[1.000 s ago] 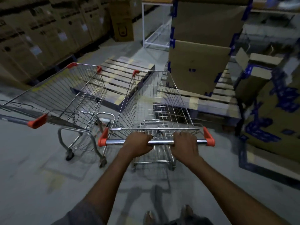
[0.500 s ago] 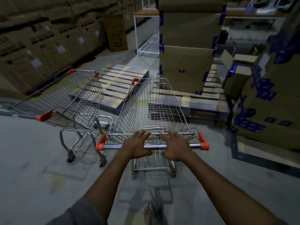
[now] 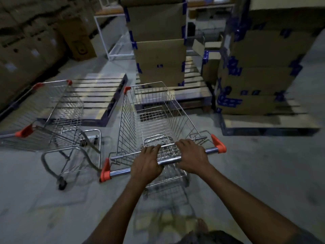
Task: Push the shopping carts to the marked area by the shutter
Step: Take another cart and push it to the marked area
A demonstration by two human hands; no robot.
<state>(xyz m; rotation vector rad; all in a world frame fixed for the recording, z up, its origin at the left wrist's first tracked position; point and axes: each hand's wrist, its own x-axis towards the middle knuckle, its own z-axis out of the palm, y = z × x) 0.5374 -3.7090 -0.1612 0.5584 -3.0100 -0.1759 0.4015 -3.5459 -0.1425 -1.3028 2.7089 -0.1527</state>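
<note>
Head view, dim warehouse aisle. The cart (image 3: 126,120), an empty wire basket with orange corner caps, stands on the grey floor (image 3: 263,164) directly before the person, its nose close to a pallet (image 3: 193,88) that bears stacked boxes (image 3: 160,57). The handle (image 3: 123,172), a metal bar with orange ends, runs aslant across the view, its left end nearer the camera.

Left hand (image 3: 147,163): the palm presses on the bar near its middle; the fingers (image 3: 154,149) lie stretched forward past it, not wrapped round.

Right hand (image 3: 192,155): it covers the bar just beside the left hand, its fingers (image 3: 181,143) arched over towards the wire flap beyond. Whether the thumb closes beneath the bar cannot be told.

A second cart (image 3: 58,110), also empty, stands to the left, near the first but apart from it, angled away, before a bare pallet (image 3: 95,92). At right, a taller stack (image 3: 260,71) with blue tape sits on its own pallet. More cartons (image 3: 26,50) line the left wall. Motion blur softens much of the scene.
</note>
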